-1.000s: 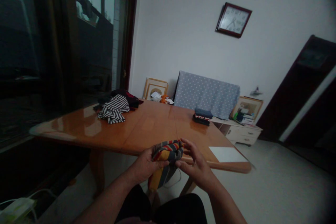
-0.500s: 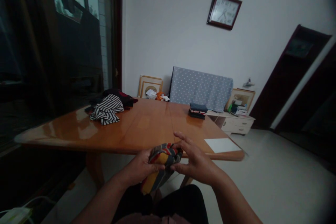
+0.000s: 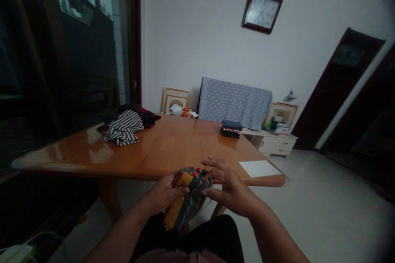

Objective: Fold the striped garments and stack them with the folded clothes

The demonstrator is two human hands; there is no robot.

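A striped cloth [image 3: 188,199] in yellow, grey and red is bunched up over my lap, in front of the table's near edge. My left hand [image 3: 166,193] grips its left side, thumb across the front. At the cloth's right side is my right hand [image 3: 225,185], its thumb and fingertips holding the upper right part, the index finger raised. On the wooden table [image 3: 175,144], a black-and-white striped garment [image 3: 125,127] lies crumpled beside dark clothes [image 3: 140,113] at the left. A small folded stack of cloth [image 3: 231,128] sits toward the back right.
A white sheet [image 3: 259,169] lies at the table's right corner. Behind the table stand a dotted blue-grey cover [image 3: 234,100], a white cabinet [image 3: 277,144] and framed pictures [image 3: 175,100]. A clock [image 3: 262,11] hangs on the wall.
The cloth has turned slightly and shows more yellow at its upper left. My left thumb has shifted up and left along it. The view has moved slightly.
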